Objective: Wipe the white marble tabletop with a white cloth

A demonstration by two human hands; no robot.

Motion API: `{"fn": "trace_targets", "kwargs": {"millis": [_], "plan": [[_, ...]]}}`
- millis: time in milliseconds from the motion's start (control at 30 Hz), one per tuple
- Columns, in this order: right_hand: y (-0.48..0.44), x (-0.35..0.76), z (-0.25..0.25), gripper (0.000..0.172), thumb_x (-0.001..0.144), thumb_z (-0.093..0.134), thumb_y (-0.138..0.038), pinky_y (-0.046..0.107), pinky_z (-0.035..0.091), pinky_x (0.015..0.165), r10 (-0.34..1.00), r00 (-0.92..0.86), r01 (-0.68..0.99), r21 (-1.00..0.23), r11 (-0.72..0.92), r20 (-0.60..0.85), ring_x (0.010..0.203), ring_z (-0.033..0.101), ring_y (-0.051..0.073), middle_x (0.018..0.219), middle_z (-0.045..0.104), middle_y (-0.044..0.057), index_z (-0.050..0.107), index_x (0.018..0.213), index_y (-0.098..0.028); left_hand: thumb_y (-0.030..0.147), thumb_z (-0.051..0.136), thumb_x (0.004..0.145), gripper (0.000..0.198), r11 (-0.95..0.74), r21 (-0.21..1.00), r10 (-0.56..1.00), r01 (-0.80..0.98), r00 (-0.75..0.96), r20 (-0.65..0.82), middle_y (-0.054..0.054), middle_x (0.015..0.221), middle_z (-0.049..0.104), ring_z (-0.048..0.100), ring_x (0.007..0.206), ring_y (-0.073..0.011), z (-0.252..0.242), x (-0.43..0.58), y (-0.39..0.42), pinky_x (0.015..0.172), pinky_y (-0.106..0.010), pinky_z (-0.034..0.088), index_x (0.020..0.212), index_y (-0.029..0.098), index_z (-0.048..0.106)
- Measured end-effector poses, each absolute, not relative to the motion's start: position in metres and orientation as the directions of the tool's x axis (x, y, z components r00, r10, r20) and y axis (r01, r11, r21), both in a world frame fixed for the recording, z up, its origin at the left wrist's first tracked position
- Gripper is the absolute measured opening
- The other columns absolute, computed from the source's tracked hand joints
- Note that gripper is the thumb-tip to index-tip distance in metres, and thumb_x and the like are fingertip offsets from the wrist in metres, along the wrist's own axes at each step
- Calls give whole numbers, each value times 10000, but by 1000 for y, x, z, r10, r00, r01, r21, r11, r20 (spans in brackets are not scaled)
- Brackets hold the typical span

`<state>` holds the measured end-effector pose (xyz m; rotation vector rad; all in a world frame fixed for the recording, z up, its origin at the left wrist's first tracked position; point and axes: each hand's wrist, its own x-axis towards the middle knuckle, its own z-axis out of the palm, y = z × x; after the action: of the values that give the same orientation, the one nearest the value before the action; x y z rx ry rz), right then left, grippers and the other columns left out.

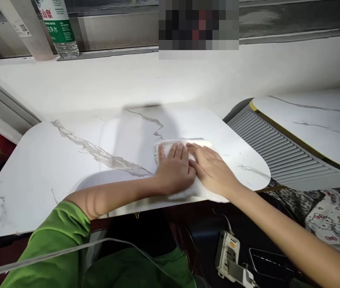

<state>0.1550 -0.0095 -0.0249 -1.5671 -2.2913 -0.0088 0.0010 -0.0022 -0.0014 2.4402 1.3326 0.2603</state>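
Note:
A white towel (pixel 201 191) lies folded or bunched on the right half of a white marble-patterned table (pixel 76 168), reaching the front edge. My left hand (pixel 177 170) rests on the towel's left part with its fingers stretched forward and pressed down. Beside it, touching near the thumbs, my right hand (pixel 213 168) lies on the right part, fingers extended and slightly bent over the fabric. Both palms hide much of the towel.
A water bottle (pixel 60 32) and a pale cylinder (pixel 27 32) stand on the ledge behind. Right of the table is another marble-patterned top (pixel 316 116) with a ribbed side. Below lie a power strip (pixel 228 254) and a phone-like black object (pixel 270 260). A pale cable (pixel 52 254) crosses the foreground.

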Motion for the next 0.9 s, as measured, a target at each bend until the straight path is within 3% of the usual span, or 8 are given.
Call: {"fn": "trace_targets", "kwargs": {"millis": [200, 533, 900], "plan": [[72, 158, -23, 417, 933, 314, -292, 524, 401, 1081, 896, -322, 871, -275, 407, 306, 1241, 559, 307, 1346, 603, 141, 552, 1248, -158, 283, 210, 969, 600, -411, 370, 900, 833, 435, 20, -92, 1611, 269, 177, 1507, -228, -6, 10, 65, 1218, -565, 4, 1533, 83, 258], [184, 146, -26, 410, 878, 353, -209, 471, 472, 954, 884, -279, 881, -266, 390, 374, 1108, 606, 317, 1188, 688, 133, 590, 1210, -165, 268, 222, 981, 548, -363, 311, 928, 878, 370, 40, -49, 1603, 297, 210, 1495, -196, -6, 7, 173, 1226, -542, 43, 1507, 159, 328], [207, 89, -24, 418, 888, 333, -172, 464, 369, 1061, 870, -341, 863, -248, 440, 357, 1194, 556, 308, 1294, 632, 160, 578, 1222, -113, 242, 236, 977, 535, -333, 272, 943, 903, 324, 77, -71, 1586, 331, 239, 1481, -222, -4, -47, 192, 1221, -534, 114, 1495, 152, 337]]}}
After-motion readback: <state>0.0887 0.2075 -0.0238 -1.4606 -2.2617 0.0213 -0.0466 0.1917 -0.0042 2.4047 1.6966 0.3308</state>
